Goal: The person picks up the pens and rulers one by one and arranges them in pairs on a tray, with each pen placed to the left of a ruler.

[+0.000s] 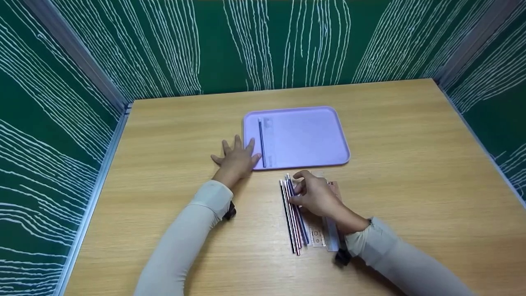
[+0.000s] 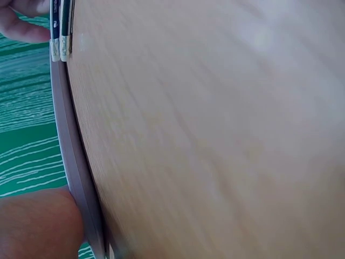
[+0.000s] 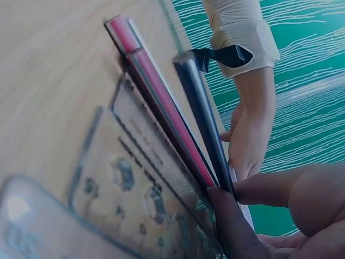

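My left hand (image 1: 237, 161) lies with fingers spread at the left side of a purple tray (image 1: 304, 137), the thumb over its near-left corner. Inside the tray, a dark pencil (image 1: 262, 144) and a clear ruler (image 1: 269, 142) lie side by side. My right hand (image 1: 316, 195) pinches a dark blue pencil (image 3: 202, 108) between thumb and finger, its end raised apart from the others. Just left of that hand lies a bunch of pencils (image 1: 289, 222), with red ones (image 3: 167, 102) close beside the pinched one in the right wrist view.
Under and beside my right hand lie a transparent stencil (image 1: 317, 237) with cut-out shapes and a clear ruler (image 1: 331, 238). An orange-tinted flat piece (image 1: 335, 188) shows past the knuckles. Green walls with white lines (image 1: 275, 45) border the wooden table (image 1: 185, 123).
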`<state>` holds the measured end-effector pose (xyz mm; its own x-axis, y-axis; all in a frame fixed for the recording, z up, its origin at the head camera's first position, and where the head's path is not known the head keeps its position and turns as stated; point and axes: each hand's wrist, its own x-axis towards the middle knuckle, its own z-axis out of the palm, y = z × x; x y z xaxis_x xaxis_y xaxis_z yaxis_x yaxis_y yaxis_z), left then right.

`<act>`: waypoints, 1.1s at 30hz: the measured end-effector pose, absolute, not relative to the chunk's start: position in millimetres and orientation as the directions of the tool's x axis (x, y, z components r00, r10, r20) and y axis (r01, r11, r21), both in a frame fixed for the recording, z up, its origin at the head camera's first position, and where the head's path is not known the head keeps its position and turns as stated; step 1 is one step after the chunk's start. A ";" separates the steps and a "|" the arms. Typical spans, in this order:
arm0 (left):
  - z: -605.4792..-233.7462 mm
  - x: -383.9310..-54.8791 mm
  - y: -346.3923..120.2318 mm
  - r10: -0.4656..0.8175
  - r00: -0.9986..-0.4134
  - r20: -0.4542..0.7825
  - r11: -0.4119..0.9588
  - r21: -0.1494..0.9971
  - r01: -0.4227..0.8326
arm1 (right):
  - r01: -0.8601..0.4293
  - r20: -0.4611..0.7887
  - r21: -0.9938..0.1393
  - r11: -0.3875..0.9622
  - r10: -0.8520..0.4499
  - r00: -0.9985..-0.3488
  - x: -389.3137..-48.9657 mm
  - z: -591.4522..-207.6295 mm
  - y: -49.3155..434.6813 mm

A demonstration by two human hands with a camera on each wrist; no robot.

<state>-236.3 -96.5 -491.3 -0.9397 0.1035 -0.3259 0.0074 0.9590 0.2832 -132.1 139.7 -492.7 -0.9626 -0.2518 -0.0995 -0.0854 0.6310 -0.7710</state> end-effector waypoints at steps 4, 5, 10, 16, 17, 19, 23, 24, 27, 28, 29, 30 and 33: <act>-491.4 -236.5 -96.7 0.110 -0.940 -0.322 0.956 0.293 0.011 | -0.049 -0.119 -0.797 0.602 -0.236 -0.964 -131.3 -492.5 141.1; -491.3 -236.4 -96.9 0.111 -0.940 -0.322 0.955 0.295 0.011 | -0.042 -0.123 -0.808 0.588 -0.238 -0.963 -131.1 -492.4 141.3; -491.0 -235.9 -96.9 0.111 -0.941 -0.319 0.954 0.301 0.011 | 0.014 -0.161 -0.852 0.524 -0.235 -0.959 -130.5 -491.2 141.4; -491.1 -236.2 -96.7 0.107 -0.942 -0.319 0.957 0.291 0.011 | 0.054 -0.196 -0.882 0.469 -0.261 -0.945 -131.3 -492.4 141.6; -491.2 -236.3 -96.8 0.107 -0.941 -0.320 0.957 0.290 0.010 | 0.057 -0.200 -0.886 0.459 -0.269 -0.942 -131.2 -492.8 142.0; -491.6 -236.7 -96.9 0.106 -0.940 -0.324 0.957 0.289 0.008 | 0.081 -0.218 -0.900 0.429 -0.280 -0.935 -131.2 -493.1 142.8; -492.7 -237.4 -97.3 0.101 -0.939 -0.327 0.956 0.293 0.001 | 0.121 -0.242 -0.923 0.364 -0.308 -0.920 -131.3 -492.9 144.1; -492.9 -237.5 -97.3 0.100 -0.939 -0.328 0.956 0.295 -0.001 | 0.137 -0.251 -0.930 0.342 -0.315 -0.915 -131.5 -493.0 144.1; -493.7 -237.1 -97.8 0.098 -0.942 -0.321 0.954 0.300 -0.003 | 0.154 -0.255 -0.943 0.295 -0.345 -0.903 -131.8 -493.2 144.3; -493.5 -236.8 -97.8 0.098 -0.942 -0.320 0.954 0.300 -0.002 | 0.160 -0.257 -0.946 0.281 -0.353 -0.900 -132.0 -493.3 144.5; -493.6 -236.7 -97.7 0.099 -0.943 -0.319 0.954 0.301 -0.002 | 0.172 -0.263 -0.948 0.269 -0.356 -0.896 -132.6 -493.4 144.5; -493.4 -236.5 -97.7 0.099 -0.943 -0.317 0.954 0.301 -0.001 | 0.179 -0.267 -0.949 0.258 -0.360 -0.894 -132.9 -493.0 144.5; -492.9 -236.2 -97.2 0.103 -0.944 -0.314 0.956 0.294 0.006 | 0.211 -0.286 -0.950 0.232 -0.364 -0.886 -134.4 -491.5 144.8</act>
